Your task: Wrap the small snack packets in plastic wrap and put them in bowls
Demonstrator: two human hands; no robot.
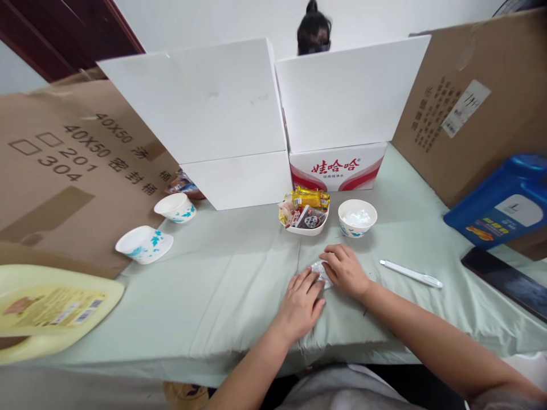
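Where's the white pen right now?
Head view: the white pen lies on the green cloth at right, between the right hand and the black phone.

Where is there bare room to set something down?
Widest: cloth between the tipped paper cup and the left hand. Smaller: between pen and phone. Crowded: centre, with snack bowl, filled cup, packet and right hand.

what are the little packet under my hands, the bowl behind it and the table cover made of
Packet, touched by the left hand and right hand: likely thin plastic or foil film; whitish, crinkled, slightly shiny.
Bowl: probably paper; matte white wall with printed blue pattern, thin rolled rim.
Cover: cloth, matte pale green, with soft folds and wrinkles.
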